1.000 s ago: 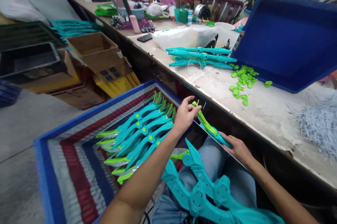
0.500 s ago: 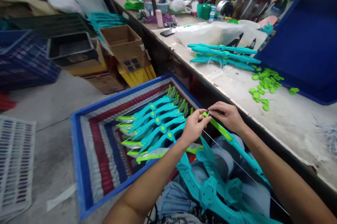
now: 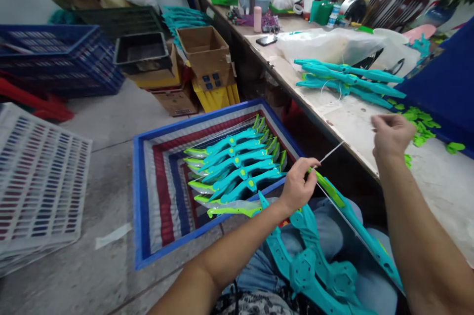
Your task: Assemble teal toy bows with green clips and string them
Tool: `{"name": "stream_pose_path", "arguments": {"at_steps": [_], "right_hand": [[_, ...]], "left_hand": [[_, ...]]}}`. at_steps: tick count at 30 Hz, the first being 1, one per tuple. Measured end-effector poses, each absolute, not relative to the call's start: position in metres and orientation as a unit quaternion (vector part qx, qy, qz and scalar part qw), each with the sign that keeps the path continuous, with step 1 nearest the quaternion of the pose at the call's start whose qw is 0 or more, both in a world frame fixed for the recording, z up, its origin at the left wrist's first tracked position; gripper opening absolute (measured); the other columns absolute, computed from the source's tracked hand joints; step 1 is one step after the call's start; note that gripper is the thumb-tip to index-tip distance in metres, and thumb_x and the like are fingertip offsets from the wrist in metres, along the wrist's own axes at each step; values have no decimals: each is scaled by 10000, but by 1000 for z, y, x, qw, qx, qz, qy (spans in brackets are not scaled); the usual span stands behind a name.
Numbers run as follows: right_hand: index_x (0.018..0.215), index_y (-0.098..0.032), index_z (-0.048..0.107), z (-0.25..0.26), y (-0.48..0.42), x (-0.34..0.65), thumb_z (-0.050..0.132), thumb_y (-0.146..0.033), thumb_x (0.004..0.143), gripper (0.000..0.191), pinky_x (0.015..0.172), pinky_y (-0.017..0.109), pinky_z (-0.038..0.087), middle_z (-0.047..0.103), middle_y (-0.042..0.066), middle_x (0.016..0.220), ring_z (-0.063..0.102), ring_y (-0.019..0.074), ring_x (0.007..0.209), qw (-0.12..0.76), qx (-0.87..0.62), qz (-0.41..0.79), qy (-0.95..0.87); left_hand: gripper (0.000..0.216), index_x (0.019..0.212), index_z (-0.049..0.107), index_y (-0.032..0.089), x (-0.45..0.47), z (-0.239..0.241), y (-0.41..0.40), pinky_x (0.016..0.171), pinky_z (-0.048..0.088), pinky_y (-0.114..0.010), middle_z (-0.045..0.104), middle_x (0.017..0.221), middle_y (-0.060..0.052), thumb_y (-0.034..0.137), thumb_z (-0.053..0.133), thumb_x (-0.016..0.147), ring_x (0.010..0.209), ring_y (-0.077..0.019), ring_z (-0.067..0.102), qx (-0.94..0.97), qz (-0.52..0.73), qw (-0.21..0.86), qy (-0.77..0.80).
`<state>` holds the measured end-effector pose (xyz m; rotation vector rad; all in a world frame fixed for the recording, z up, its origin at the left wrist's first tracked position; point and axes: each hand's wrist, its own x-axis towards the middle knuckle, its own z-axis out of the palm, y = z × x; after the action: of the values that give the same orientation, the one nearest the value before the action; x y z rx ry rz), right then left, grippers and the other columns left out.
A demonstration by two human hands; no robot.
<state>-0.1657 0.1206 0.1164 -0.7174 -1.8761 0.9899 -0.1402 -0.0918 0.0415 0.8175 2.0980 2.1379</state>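
A teal toy bow (image 3: pixel 355 228) with a green tip lies across my lap. My left hand (image 3: pixel 298 187) is closed round that green tip. My right hand (image 3: pixel 391 133) is raised over the table edge, fingers pinched on a thin white string (image 3: pixel 331 151) that runs taut from the tip. More teal bow parts (image 3: pixel 311 265) rest on my lap below. To the left on the floor, a blue crate (image 3: pixel 140 191) holds several finished teal and green bows (image 3: pixel 233 167).
On the worn white table (image 3: pixel 437 181) lie several teal bows (image 3: pixel 348 80), small green pieces (image 3: pixel 418 120), a plastic bag (image 3: pixel 326 43) and a blue tray (image 3: pixel 444 88). Cardboard boxes (image 3: pixel 203 48), blue crates (image 3: pixel 55 58) and a white grid tray (image 3: pixel 37 181) stand on the floor.
My right hand has drawn away from the bow tip, up and to the right, pulling the string out. The view has swung left, and my left hand has stayed on the tip.
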Motion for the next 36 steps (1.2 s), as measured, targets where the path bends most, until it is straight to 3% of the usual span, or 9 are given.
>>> {"name": "stream_pose_path", "arguments": {"at_steps": [3,5,9,12,16,22,27,33,36], "right_hand": [[684,-123,644,119,93,-153,674,-312,747,202,633,345,443,653,28,670,618,163,676,468,-217,405,-755],[772,-178,661,107,53,-131,653,-307,812,135,763,389,504,654,40,815,636,200,819,380,-92,406,-826],[795,-223,658,65,-3,-96,619,-290,853,96,903,440,501,573,68,974,594,233,1012,338,-29,429,-837],[802,-214,665,41,-8,-94,626,-272,845,82,896,414,496,550,64,971,576,220,1004,340,-74,464,-814],[793,-200,671,33,-7,-103,641,-252,829,71,811,348,509,559,44,906,588,180,892,345,-105,511,-781],[779,-194,668,46,-16,-114,621,-265,829,99,670,280,534,565,32,847,596,152,779,390,-157,535,-733],[862,-223,709,50,-15,-118,584,-243,865,127,707,279,530,585,27,841,601,148,790,416,-113,488,-759],[1146,-250,660,47,-13,-116,493,-248,918,283,784,305,539,600,50,968,618,161,889,356,-63,463,-810],[1020,-248,702,52,-8,-115,557,-271,897,192,758,305,539,615,47,929,620,167,855,377,-49,429,-819]], "left_hand": [[173,781,703,199,-146,49,-85,850,468,-291,625,928,-47,153,537,796,899,-170,597,249,727,125,628],[150,751,708,175,-157,54,-81,835,471,-297,647,889,-55,242,581,794,889,-180,606,159,780,230,560],[218,766,699,133,-180,62,-86,750,479,-291,677,799,-67,348,667,750,792,-169,618,35,821,363,439],[51,652,665,154,-189,66,-101,759,471,-279,672,801,-52,180,692,686,800,-160,609,100,760,277,579],[95,646,634,186,-187,69,-113,735,472,-274,650,761,-28,135,621,725,755,-153,596,202,646,80,732],[225,767,644,132,-183,68,-110,391,398,-202,650,640,-23,326,718,678,483,-118,584,93,763,270,580],[321,684,670,118,-188,76,-115,512,530,-244,658,585,-28,347,838,535,529,-135,631,87,748,361,549],[255,629,600,142,-183,74,-108,501,513,-248,627,553,6,308,786,574,489,-120,603,34,777,325,538],[188,591,583,142,-184,73,-106,574,544,-295,622,560,3,261,727,572,532,-132,612,15,795,341,502]]}}
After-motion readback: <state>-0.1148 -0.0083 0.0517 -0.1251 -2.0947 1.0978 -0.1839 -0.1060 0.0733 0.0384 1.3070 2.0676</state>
